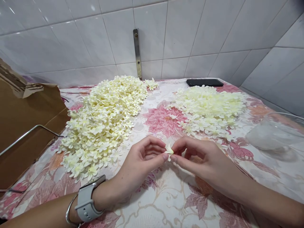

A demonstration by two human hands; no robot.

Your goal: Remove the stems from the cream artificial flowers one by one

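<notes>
One small pale yellow-white artificial flower (169, 150) is pinched between my two hands, just above the floral tablecloth (156, 202). My left hand (147, 155) has its thumb and fingertips closed on the petal side. From the other side, my right hand (196, 155) grips the flower's base between thumb and forefinger. A tall heap of similar flowers (104, 117) lies beyond my left hand. Past my right hand spreads a lower pile of pale flower pieces (209, 107).
At the left stands a brown cardboard box (28, 120) with a bent metal rod (23, 136) before it. A black phone (204, 82) lies at the back. Crumpled clear plastic (270, 134) sits at the right. A metal bracket (137, 53) is fixed to the tiled wall (185, 34).
</notes>
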